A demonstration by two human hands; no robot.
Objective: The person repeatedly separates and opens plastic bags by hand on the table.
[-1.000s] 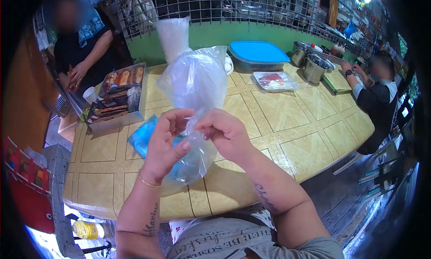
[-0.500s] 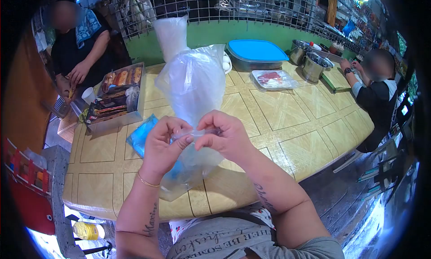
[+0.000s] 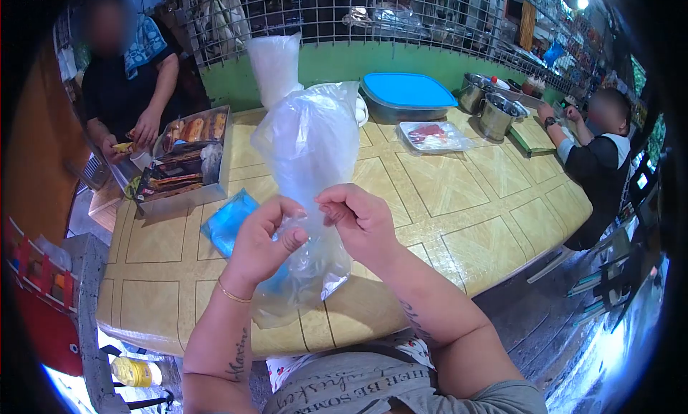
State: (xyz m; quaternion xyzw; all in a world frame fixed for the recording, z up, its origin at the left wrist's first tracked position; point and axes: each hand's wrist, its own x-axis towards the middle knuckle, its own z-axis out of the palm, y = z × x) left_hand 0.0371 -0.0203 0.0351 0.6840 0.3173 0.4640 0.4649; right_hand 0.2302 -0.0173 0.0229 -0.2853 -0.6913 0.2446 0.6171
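A thin clear plastic bag (image 3: 326, 260) hangs in front of me above the near part of the table. My left hand (image 3: 269, 235) pinches its upper edge between thumb and fingers. On the other side of the opening, my right hand (image 3: 360, 222) has thumb and forefinger closed at the bag's edge; the exact grip is partly hidden. Just beyond both hands stands a large translucent plastic bag (image 3: 308, 138), bulging and whitish. A flat blue plastic packet (image 3: 228, 217) lies beside my left hand.
The tiled table (image 3: 459, 206) also carries a tray of packed foods (image 3: 147, 207), a blue-lidded container (image 3: 408, 91), a wrapped meat tray (image 3: 432, 136) and metal pots (image 3: 496, 120). One person (image 3: 132, 91) works at the left, another (image 3: 602, 149) at the right.
My hands have drawn slightly apart, and the clear bag's top edge between them has loosened and dropped. The person at the left has raised a small yellowish item.
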